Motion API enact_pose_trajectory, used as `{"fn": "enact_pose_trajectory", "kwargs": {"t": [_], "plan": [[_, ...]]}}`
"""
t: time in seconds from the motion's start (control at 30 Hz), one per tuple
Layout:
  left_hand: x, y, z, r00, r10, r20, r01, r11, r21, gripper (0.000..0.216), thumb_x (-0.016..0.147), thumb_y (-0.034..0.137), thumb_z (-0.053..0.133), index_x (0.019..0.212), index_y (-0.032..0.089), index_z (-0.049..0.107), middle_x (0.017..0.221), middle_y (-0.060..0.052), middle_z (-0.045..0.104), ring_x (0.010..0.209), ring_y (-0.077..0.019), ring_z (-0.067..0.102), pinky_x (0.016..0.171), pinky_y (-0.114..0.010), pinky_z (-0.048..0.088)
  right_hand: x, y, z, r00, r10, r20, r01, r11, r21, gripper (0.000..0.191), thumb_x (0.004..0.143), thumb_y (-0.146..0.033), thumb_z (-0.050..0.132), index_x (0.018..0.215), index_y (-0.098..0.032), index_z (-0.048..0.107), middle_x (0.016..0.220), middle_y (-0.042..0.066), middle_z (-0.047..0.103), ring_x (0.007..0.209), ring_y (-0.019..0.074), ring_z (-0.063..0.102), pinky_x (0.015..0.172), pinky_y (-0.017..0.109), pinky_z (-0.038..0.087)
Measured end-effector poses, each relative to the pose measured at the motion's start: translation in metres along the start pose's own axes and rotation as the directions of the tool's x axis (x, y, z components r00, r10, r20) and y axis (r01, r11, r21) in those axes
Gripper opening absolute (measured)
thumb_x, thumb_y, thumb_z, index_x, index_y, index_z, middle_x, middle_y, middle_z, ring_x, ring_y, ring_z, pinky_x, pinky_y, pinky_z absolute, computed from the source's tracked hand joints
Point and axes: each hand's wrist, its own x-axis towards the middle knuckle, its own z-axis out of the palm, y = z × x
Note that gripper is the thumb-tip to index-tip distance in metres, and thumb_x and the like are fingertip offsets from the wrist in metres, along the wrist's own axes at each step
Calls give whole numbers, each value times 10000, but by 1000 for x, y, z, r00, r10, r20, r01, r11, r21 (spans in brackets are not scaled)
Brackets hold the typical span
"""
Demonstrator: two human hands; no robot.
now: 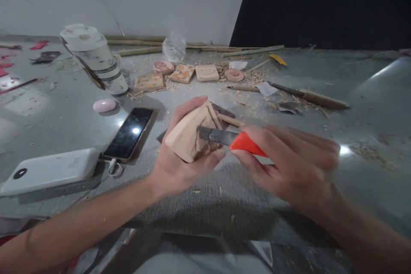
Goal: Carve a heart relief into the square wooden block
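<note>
My left hand [175, 165] grips a pale wooden block [189, 135], held up above the grey table [224, 197] with fingers wrapped round its sides. My right hand [289, 162] is closed on a utility knife with an orange handle [245, 142]. The knife's metal blade rests against the carved face of the block. Both hands hover near the table's front middle.
A phone [130, 133] and a white power bank [48, 170] lie at the left, joined by a cable. Behind them are a pink oval object [104, 105] and a tipped white cup [96, 60]. Carved wooden tiles [183, 73], bamboo sticks [250, 51], shavings and a wood-handled knife [317, 99] lie farther back.
</note>
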Motion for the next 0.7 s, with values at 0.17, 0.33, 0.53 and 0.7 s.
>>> {"fn": "enact_pose_trajectory", "kwargs": {"t": [0.17,0.33,0.53,0.7], "plan": [[0,-3,-3,999,47,26,-46,998,-37,775,777,252,980,1439,348,589,1353,-76,754,1166,-320,803,938,-453,687,-3,4,6,1000,17,23,-18,998,56,136,1046,-306,747,1003,-178,733,849,40,830,636,160,726,552,310,487],[1,-5,-5,1000,24,-2,-24,999,-45,783,793,247,962,1452,343,549,1389,-88,746,1203,-323,790,974,-469,685,-7,6,8,999,-10,46,6,996,92,184,1069,-338,694,1067,-159,735,924,72,850,682,185,755,595,334,527],[4,1,-3,1000,-20,-18,18,997,-75,857,734,205,1002,1452,354,557,1351,-85,715,1230,-353,751,1072,-557,662,-9,8,9,998,-47,52,39,989,142,207,1069,-363,691,1084,-163,741,905,80,839,746,209,777,631,342,545],[3,2,-3,1000,-14,14,16,995,-103,872,748,159,976,1481,312,529,1344,-93,700,1197,-341,747,1011,-519,678,-10,7,9,997,-40,63,31,989,146,197,1079,-365,675,1132,-185,737,938,72,854,738,206,772,641,357,548]]}}
